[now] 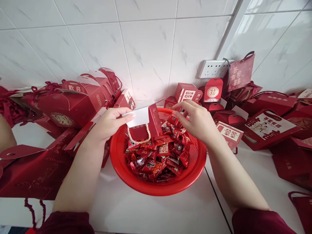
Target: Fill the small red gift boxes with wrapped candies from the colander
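Observation:
A red perforated plastic basket (157, 190) full of wrapped sweets (152, 166) stands on the white table in front of me. Over its rear left part, my left hand (110, 123) pinches the white inner side of a flap on a small dark red gift box (154, 121). A twisted cream rope handle (138, 142) hangs from this box, in front of the sweets. My right hand (193, 121) hovers at the basket's rear right, above the sweets. Its thumb and index finger are apart, with nothing visible between them; the other fingers are partly hidden.
Red gift boxes (70, 110) crowd the left side, some with lids up. More boxes (270, 126) fill the right side and back. A white power strip (214, 69) is against the tiled wall (146, 58). Part of another person's arm (6, 135) shows at the far left.

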### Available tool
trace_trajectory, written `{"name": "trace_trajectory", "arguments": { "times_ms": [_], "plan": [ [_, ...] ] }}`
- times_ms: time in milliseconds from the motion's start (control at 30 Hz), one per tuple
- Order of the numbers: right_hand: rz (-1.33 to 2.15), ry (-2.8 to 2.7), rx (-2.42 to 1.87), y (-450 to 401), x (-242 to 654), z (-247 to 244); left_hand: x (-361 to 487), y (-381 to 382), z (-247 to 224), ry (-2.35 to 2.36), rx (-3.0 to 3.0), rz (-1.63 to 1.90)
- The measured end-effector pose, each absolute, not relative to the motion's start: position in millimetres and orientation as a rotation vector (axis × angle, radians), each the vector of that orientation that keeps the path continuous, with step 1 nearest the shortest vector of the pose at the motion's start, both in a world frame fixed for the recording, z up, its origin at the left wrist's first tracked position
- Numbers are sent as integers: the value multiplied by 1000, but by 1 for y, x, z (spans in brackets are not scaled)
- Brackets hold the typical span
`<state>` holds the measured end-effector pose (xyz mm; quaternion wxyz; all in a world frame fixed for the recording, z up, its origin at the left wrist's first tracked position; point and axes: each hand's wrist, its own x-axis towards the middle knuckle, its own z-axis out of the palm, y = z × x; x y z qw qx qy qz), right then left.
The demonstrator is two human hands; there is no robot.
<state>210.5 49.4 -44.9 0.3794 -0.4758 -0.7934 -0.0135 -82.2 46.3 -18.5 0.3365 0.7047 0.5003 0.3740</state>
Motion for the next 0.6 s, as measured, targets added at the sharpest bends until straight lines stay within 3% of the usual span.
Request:
{"name": "trace_trajectory", "arguments": {
  "times_ms": [100,233,433,600],
  "plan": [
    [-50,-2082,-1244,49,208,-45,-87,49,-18,1321,1984,982],
    [-51,-2261,-1317,48,205,-45,-96,54,-22,1435,2327,667],
    [11,-2578,-1324,47,202,-47,-95,64,-38,1683,2313,484],
    [257,-2758,-1231,46,200,-51,-89,75,-58,1833,2323,408]
  ]
}}
